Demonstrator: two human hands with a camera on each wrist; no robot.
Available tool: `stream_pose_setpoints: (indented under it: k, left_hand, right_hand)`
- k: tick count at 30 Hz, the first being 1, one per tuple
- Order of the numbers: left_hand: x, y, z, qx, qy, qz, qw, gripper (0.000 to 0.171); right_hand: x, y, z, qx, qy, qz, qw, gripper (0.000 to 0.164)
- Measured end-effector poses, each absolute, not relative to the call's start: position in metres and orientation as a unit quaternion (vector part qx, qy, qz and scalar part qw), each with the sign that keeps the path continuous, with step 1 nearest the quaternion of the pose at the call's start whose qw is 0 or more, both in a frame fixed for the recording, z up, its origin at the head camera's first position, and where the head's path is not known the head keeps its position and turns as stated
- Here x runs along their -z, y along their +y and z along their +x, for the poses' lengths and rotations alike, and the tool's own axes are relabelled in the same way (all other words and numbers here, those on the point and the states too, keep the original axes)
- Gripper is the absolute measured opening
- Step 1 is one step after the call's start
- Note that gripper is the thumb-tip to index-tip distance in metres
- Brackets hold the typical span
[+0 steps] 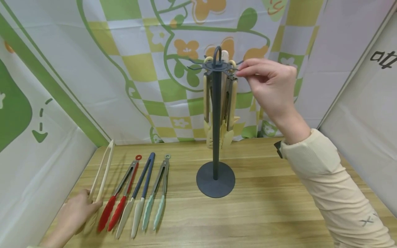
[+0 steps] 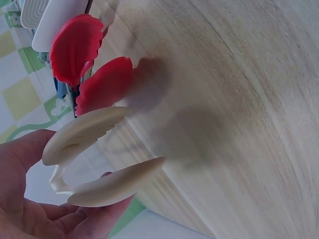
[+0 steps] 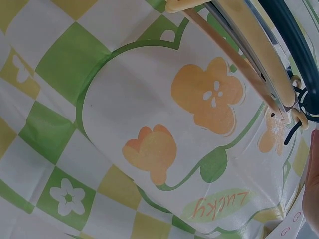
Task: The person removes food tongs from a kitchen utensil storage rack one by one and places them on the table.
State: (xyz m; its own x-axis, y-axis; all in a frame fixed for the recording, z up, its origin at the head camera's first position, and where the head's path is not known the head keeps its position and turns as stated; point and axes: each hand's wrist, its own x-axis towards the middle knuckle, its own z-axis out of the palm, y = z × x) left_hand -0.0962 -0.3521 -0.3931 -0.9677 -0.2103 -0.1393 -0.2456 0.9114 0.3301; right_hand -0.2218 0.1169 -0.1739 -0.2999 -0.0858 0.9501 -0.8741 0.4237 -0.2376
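On the left, my left hand (image 1: 75, 210) holds beige tongs (image 1: 106, 170) near their scalloped heads, with the hinge end pointing away. In the left wrist view, thumb and fingers grip the spread heads from either side. My right hand (image 1: 273, 84) is raised at a dark grey hanging rack (image 1: 216, 127), with thumb and forefinger pinching the end of a hook. Pale yellow tongs (image 1: 231, 103) and other pale yellow utensils hang from the rack's far side. The right wrist view catches only part of that hand, and its fingertips are hidden there.
Red tongs (image 1: 120, 203), blue tongs with grey-white heads (image 1: 143, 184) and mint-green tongs (image 1: 159, 189) lie side by side on the wooden table (image 1: 263, 206). A patterned cloth (image 1: 142, 65) hangs behind the rack. White panels stand on both sides.
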Motion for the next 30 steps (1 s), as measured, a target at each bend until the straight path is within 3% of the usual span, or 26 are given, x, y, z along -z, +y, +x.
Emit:
stream_pose_setpoints:
  k: [14, 30]
  left_hand:
    - [0.401, -0.358, -0.098, -0.179, 0.972, -0.119, 0.093, 0.041]
    - [0.411, -0.363, -0.101, -0.163, 0.974, -0.117, 0.109, 0.05]
  right_hand:
    - [0.173, 0.116, -0.221, -0.44, -0.698, 0.323, 0.463, 0.022]
    - [0.173, 0.116, -0.22, -0.433, -0.699, 0.326, 0.467, 0.023]
